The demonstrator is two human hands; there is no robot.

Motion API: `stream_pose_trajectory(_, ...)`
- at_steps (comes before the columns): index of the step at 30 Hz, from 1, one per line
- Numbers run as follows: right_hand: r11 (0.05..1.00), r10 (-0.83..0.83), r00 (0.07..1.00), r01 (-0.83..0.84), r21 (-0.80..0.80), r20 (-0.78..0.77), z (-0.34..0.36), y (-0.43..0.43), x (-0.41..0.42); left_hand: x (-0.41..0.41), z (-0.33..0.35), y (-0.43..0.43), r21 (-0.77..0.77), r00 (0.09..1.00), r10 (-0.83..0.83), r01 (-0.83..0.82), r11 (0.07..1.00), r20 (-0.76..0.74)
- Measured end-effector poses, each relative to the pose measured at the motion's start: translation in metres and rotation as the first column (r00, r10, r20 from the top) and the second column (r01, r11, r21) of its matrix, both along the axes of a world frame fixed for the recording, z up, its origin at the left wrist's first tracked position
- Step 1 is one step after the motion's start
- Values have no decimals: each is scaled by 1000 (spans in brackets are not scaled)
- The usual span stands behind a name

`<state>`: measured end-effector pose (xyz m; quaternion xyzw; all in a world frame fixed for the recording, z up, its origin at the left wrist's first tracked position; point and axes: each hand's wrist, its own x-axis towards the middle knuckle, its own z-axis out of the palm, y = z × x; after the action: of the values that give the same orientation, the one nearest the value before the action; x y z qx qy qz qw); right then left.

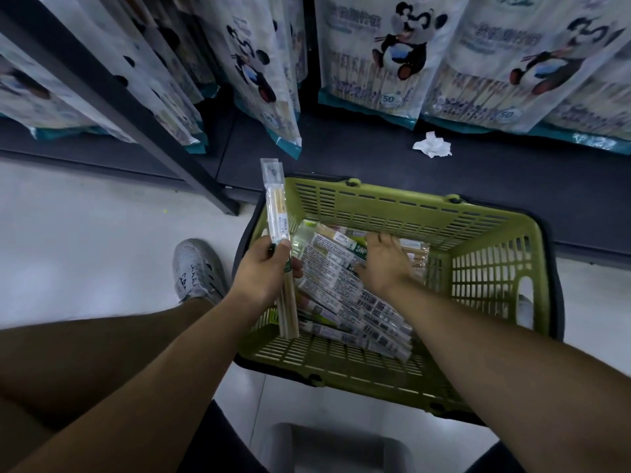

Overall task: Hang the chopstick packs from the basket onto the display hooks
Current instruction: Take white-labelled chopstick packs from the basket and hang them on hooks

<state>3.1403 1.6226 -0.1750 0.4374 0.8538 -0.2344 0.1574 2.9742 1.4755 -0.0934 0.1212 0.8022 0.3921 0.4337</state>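
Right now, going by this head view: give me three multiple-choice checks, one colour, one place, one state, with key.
1. The basket is: A red; B green; C blue.
2. The crumpled paper lies: A in the basket; B on the dark shelf base; C on a shoe.
3. The left hand: A holds chopstick packs upright; B is empty; C rests on the floor.
Key: 1 B, its slotted walls are green. 2 B, it sits on the dark base beyond the basket. 3 A, it clasps the packs, tabs up.
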Motion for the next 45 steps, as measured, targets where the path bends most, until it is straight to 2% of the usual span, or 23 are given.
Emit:
stream_pose_trajectory(8, 997, 70, 997, -71, 44, 9, -1, 6, -1, 8, 1, -1, 5, 998, 30, -30, 1000, 52)
stream_pose_trajectory(11, 999, 38, 999, -39, -4, -23, 8, 9, 2, 9, 2, -3, 11, 997, 48, -49, 999, 56)
stream_pose_trajectory(14, 983, -131, 974, 104, -151, -183, 24, 16, 5, 11, 6, -2, 21, 993, 60, -62, 998, 99)
stream_pose_trajectory(16, 905, -331, 888, 204, -373, -318, 43, 12, -1, 14, 8, 0, 36, 976, 104, -113, 993, 190)
stream_pose_trajectory(18, 793, -470, 791, 183, -581, -392, 63, -2, -14, 19, 9, 1, 58, 959, 117, -136, 989, 258)
stream_pose_trajectory(20, 769, -496, 748, 143, -623, -441, 75, -19, -27, 24, 13, 2, 97, 934, 132, -173, 980, 332)
stream_pose_trajectory(22, 814, -468, 726, 132, -566, -504, 79, -33, -35, 26, 19, 1, 117, 917, 148, -204, 972, 370)
stream_pose_trajectory(25, 928, -263, 777, 41, -371, -571, 83, -44, -37, 24, 24, -6, 136, 952, 63, -108, 985, 300)
stream_pose_trajectory(26, 929, -239, 781, 10, -371, -577, 84, -45, -37, 23, 25, -9, 143, 961, 37, -79, 986, 273)
stream_pose_trajectory(29, 839, -341, 746, -33, -543, -572, 87, -40, -34, 16, 27, -16, 197, 955, 37, -98, 975, 295)
stream_pose_trajectory(32, 822, -309, 775, -74, -564, -552, 83, -33, -32, 11, 28, -20, 255, 940, -1, -92, 963, 342)
stream_pose_trajectory(35, 775, -393, 753, -37, -631, -527, 78, -35, -40, 11, 29, -16, 255, 907, 71, -190, 948, 415)
stream_pose_trajectory(37, 823, -346, 766, -30, -568, -542, 75, -37, -49, 10, 27, -11, 248, 878, 144, -281, 927, 457)
stream_pose_trajectory(40, 907, -136, 818, -123, -402, -558, 70, -36, -54, 9, 28, -8, 245, 848, 154, -313, 918, 506)
stream_pose_trajectory(41, 906, -141, 827, -113, -407, -545, 66, -33, -52, 9, 29, -8, 244, 859, 141, -291, 925, 492)
stream_pose_trajectory(43, 892, -252, 812, -16, -453, -527, 58, -24, -43, 8, 28, -10, 218, 911, 128, -227, 949, 392)
stream_pose_trajectory(45, 917, -292, 834, 105, -384, -468, 43, -11, -26, 6, 24, -13, 197, 946, 133, -197, 960, 295)
